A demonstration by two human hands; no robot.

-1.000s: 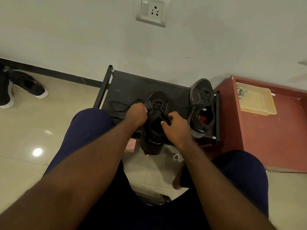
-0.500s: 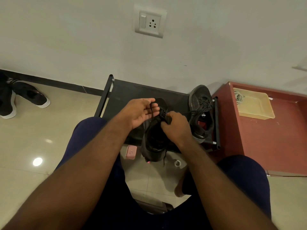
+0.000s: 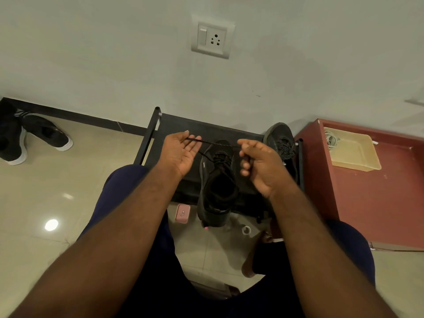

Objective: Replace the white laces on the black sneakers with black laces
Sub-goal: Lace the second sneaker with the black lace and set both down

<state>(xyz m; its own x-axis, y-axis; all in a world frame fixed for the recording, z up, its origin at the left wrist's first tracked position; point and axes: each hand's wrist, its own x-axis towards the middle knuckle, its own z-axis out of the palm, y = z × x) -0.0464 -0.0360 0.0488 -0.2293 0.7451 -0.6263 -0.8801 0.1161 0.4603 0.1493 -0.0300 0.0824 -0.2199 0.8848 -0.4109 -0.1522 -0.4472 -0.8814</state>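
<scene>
At centre frame a black lace [image 3: 215, 143] stretches between the two hands, just above the sneaker [image 3: 216, 187] that sits on the rack [image 3: 183, 127]. The left hand [image 3: 180, 153] lies palm-up with fingers nearly straight, the lace across their tips. The right hand [image 3: 259, 164] pinches the other end with curled fingers. The lace looks light, thin and limp, so it probably slips easily; it is best pinched close to its end for threading.
</scene>
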